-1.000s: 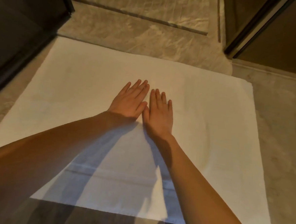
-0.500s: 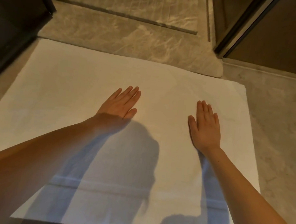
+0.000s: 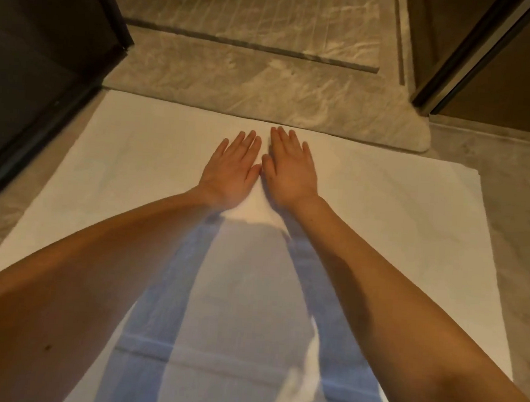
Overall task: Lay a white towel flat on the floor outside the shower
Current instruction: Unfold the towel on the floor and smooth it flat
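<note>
Outside the shower, a white towel (image 3: 381, 227) is lying spread on the floor.

Both palms are pressing down side by side near its far edge, left hand (image 3: 233, 170) and right hand (image 3: 289, 171) flat, fingers extended, grasping nothing, probably smoothing the soft pile; any faint creases are hard to judge against the veined marble threshold (image 3: 265, 91).
</note>
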Tool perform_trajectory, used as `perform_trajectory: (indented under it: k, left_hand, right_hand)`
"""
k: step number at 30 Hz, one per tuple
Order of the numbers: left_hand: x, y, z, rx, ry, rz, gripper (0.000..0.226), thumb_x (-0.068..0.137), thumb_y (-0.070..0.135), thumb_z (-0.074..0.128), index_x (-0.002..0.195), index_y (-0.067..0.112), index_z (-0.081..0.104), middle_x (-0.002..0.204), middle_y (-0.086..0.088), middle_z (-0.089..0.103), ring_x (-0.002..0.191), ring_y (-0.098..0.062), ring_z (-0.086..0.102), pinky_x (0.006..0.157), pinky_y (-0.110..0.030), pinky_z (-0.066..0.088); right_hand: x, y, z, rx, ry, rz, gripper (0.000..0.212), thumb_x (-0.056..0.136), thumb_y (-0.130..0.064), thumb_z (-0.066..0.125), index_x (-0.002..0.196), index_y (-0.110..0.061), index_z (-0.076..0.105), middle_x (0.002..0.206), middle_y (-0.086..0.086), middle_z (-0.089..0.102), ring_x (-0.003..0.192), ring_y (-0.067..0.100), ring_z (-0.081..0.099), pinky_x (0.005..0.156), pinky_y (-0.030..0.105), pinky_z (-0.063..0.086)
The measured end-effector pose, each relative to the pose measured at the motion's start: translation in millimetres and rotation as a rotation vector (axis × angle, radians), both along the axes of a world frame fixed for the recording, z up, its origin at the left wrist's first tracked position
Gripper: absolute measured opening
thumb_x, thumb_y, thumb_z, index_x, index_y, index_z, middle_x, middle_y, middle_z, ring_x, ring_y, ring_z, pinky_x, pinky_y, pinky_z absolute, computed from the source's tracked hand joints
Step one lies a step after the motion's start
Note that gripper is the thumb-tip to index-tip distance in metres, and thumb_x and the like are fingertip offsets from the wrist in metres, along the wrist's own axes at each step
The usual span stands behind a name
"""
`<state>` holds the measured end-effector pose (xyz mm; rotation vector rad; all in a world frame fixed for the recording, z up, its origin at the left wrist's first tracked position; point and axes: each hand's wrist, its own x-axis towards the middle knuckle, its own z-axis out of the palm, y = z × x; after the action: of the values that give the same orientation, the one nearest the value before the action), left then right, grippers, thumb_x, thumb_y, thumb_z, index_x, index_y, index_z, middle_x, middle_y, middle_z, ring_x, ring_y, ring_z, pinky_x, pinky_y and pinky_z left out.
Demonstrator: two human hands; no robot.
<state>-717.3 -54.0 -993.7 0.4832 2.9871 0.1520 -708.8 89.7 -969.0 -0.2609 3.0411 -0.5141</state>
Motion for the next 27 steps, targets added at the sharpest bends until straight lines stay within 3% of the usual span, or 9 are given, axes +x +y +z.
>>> perform_trajectory:
  k: [5, 11, 15, 21, 24, 27]
  left_hand:
    - [-3, -9, -12, 0.06, 0.058, -0.001, 0.061, 0.102, 0.039, 0.015, 0.156, 0.013, 0.012, 0.165, -0.004, 0.008, 0.151, -0.018, 0.004, 0.122, -0.038, 0.003]
    - [0, -8, -15, 0.102, 0.06, 0.005, 0.061, 0.101, 0.04, 0.014, 0.157, 0.017, 0.009, 0.165, 0.0, 0.004, 0.151, -0.013, 0.0, 0.122, -0.036, -0.001]
    - [-2, -8, -13, 0.109, 0.03, -0.007, 0.06, 0.102, 0.039, 0.016, 0.157, 0.016, 0.007, 0.165, -0.001, 0.001, 0.151, -0.014, -0.003, 0.122, -0.037, -0.003]
    - [14, 14, 9, 0.078, 0.041, -0.017, 0.06, 0.101, 0.033, 0.014, 0.156, 0.007, 0.011, 0.164, -0.011, 0.007, 0.151, -0.024, 0.004, 0.122, -0.042, 0.0]
    - [72, 68, 14, 0.171, 0.089, -0.314, 0.059, 0.099, 0.028, 0.025, 0.152, 0.002, 0.027, 0.16, -0.014, 0.024, 0.149, -0.028, 0.02, 0.122, -0.045, 0.011]
    - [110, 93, 5, 0.22, 0.044, -0.338, 0.057, 0.098, 0.023, 0.038, 0.149, 0.001, 0.032, 0.158, -0.015, 0.029, 0.148, -0.028, 0.024, 0.121, -0.045, 0.016]
  right_hand:
    - [-7, 43, -21, 0.114, -0.035, 0.081, 0.058, 0.105, -0.042, 0.022, 0.158, -0.02, 0.011, 0.165, -0.003, 0.01, 0.152, 0.017, 0.003, 0.122, 0.038, 0.0]
    - [36, 215, -23, 0.147, -0.048, -0.252, 0.064, 0.101, -0.047, 0.014, 0.158, -0.017, 0.011, 0.165, 0.002, 0.01, 0.152, 0.021, 0.005, 0.122, 0.04, 0.003]
    - [58, 265, -20, 0.187, -0.08, -0.366, 0.062, 0.104, -0.043, 0.017, 0.157, -0.012, 0.009, 0.165, 0.006, 0.008, 0.152, 0.022, 0.003, 0.123, 0.041, 0.002]
    - [55, 221, 2, 0.162, -0.072, -0.491, 0.059, 0.106, -0.033, 0.021, 0.156, -0.006, 0.008, 0.165, 0.013, 0.006, 0.152, 0.026, 0.003, 0.123, 0.042, 0.002]
    - [81, 134, -1, 0.046, 0.04, -0.27, 0.058, 0.104, -0.032, 0.027, 0.155, -0.006, 0.018, 0.163, 0.011, 0.016, 0.151, 0.027, 0.01, 0.122, 0.04, 0.003]
    - [110, 94, -18, -0.019, -0.022, -0.182, 0.056, 0.104, -0.03, 0.03, 0.156, -0.013, 0.021, 0.164, 0.004, 0.017, 0.151, 0.02, 0.009, 0.121, 0.035, 0.0]
